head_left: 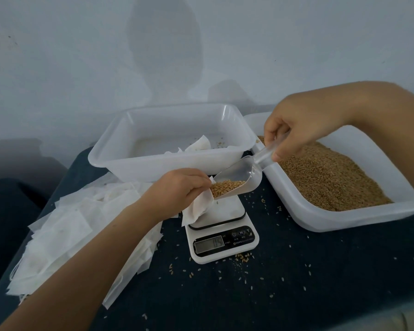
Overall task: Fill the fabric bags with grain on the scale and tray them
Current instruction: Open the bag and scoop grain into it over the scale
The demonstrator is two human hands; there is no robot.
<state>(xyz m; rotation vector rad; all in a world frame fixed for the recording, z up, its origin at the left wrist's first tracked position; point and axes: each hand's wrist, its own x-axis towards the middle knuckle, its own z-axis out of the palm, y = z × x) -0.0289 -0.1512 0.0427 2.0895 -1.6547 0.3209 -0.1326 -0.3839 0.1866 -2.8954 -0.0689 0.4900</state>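
My left hand [181, 187] pinches the mouth of a white fabric bag [197, 207] that droops onto the platform of the white digital scale [222, 235]. My right hand [296, 130] grips the handle of a clear plastic scoop [243, 176], tilted down with brown grain at its lip, which touches the bag's opening. The scale's display shows a small reading. Behind the scale stands a clear tray [110, 149] holding a few white bags. At the right, a second tray [344, 218] is full of grain.
A heap of flat white bags [65, 237] lies on the dark blue cloth at the left. Loose grains are scattered over the cloth around and in front of the scale. A pale wall rises close behind the trays.
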